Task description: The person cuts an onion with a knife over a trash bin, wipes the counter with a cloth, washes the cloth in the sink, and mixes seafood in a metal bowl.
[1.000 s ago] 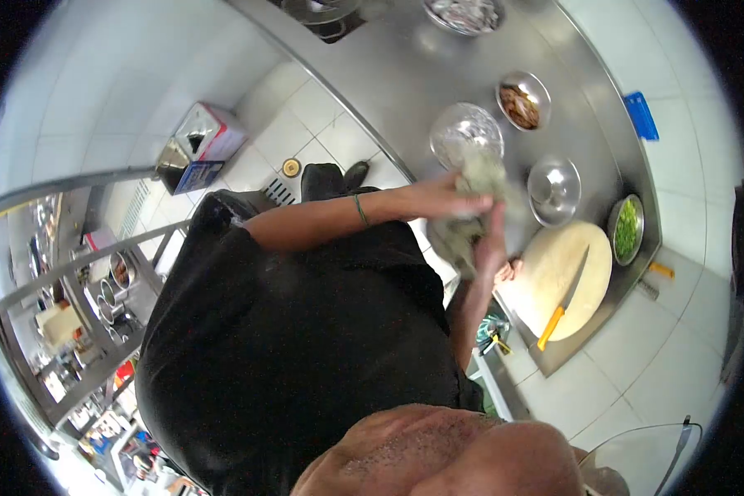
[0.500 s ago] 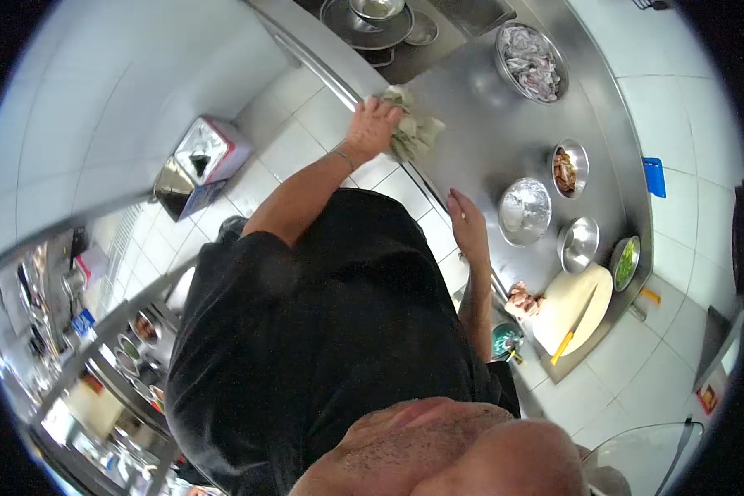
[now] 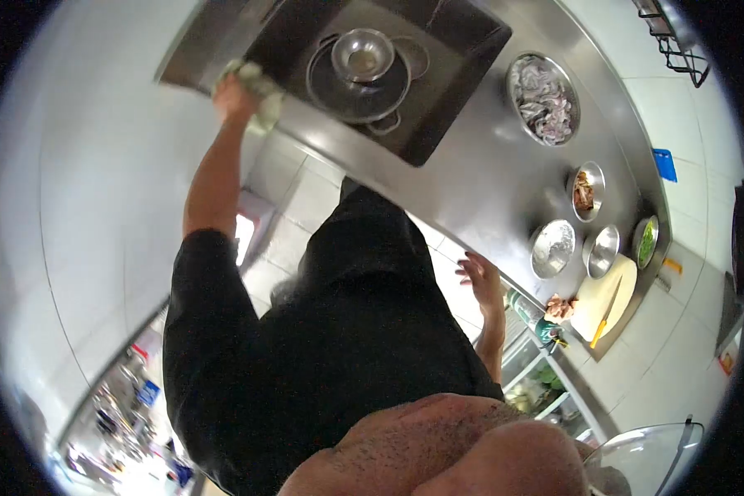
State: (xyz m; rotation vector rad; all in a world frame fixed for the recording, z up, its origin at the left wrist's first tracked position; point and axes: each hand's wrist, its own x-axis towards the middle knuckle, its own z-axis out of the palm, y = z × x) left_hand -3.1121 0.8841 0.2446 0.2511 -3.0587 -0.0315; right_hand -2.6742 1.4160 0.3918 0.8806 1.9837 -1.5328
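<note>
Steel counter (image 3: 463, 178): my left hand (image 3: 235, 99) curls shut on cloth (image 3: 267, 101), likely light, soft, best bunched; right hand (image 3: 483, 279) half-open, empty.

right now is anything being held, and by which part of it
The left hand holds a cloth near its bunched middle, with folds showing on both sides. The right hand looks empty.

Steel surface (image 3: 471, 182), edge raised along the far right, dark sink (image 3: 455, 74) recessed toward the far left. Walls (image 3: 661, 116): pale, tiled at right. Floor (image 3: 289, 207): light square tiles. Wire rack (image 3: 678, 54), black, mounted far right. Light: bright, reflected on steel.
</note>
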